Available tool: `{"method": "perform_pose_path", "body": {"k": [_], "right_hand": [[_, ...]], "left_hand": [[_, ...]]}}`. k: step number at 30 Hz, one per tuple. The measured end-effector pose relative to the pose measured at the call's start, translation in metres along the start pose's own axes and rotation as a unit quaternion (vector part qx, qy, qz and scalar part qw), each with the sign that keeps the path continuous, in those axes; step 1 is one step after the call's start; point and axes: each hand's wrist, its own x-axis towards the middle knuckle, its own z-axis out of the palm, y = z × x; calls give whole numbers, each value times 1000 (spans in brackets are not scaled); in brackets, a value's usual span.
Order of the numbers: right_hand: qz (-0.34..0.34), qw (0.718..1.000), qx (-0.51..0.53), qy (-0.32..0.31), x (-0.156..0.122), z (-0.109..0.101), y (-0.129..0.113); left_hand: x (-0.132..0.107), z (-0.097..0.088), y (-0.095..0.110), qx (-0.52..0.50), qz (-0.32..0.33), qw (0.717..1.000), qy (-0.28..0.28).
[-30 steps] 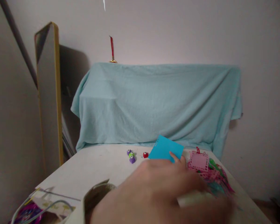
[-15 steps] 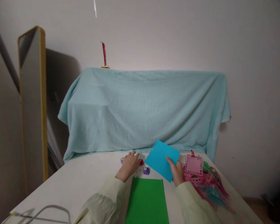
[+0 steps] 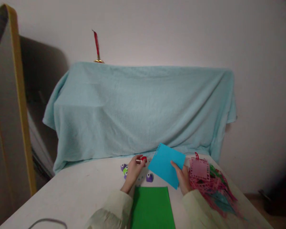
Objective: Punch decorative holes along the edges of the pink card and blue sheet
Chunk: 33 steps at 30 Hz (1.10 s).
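Observation:
My left hand (image 3: 132, 170) pinches a small red punch (image 3: 143, 159) just above the white table (image 3: 81, 187). My right hand (image 3: 183, 178) grips a blue paper square (image 3: 166, 164) by its lower right edge and holds it tilted off the table. A green sheet (image 3: 152, 207) lies flat between my forearms. Small purple and green punches (image 3: 124, 168) sit by my left hand, and another purple punch (image 3: 149, 177) lies between my hands.
A heap of pink, green and blue punched paper cut-outs (image 3: 209, 183) lies at the table's right. A light blue cloth (image 3: 138, 105) drapes something behind the table. A gold-framed mirror (image 3: 7, 105) leans at the left. A grey cord (image 3: 47, 221) lies at the table's near left.
My left hand went out to the small punches and has lifted the red one. The right hand keeps the blue paper. The camera has tilted and shifted a little.

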Motion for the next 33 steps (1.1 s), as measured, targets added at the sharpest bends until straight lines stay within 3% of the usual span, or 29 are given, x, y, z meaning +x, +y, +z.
{"method": "perform_pose_path", "body": {"k": [1,3,7,11,16,21,33], "right_hand": [[7,1000,6,-10,0,0,-1],[22,999,11,-23,-2,-1,-4],[26,999,-3,-31,-7,-2,-13],[-19,996,-64,-59,-13,-2,-23],[-56,991,-103,-71,-17,-1,-25],[-51,989,-103,-96,-21,2,-29],[-51,986,-113,-113,-22,3,-28]], "left_hand": [[1,1,1,-109,-37,993,-4],[1,3,4,-287,-77,955,-14],[-2,8,5,-430,-118,894,-48],[-7,10,5,-431,-147,887,-79],[-11,8,6,-382,-150,909,-75],[-11,9,8,-338,-171,923,-64],[-7,11,-5,-347,-190,915,-84]]}}
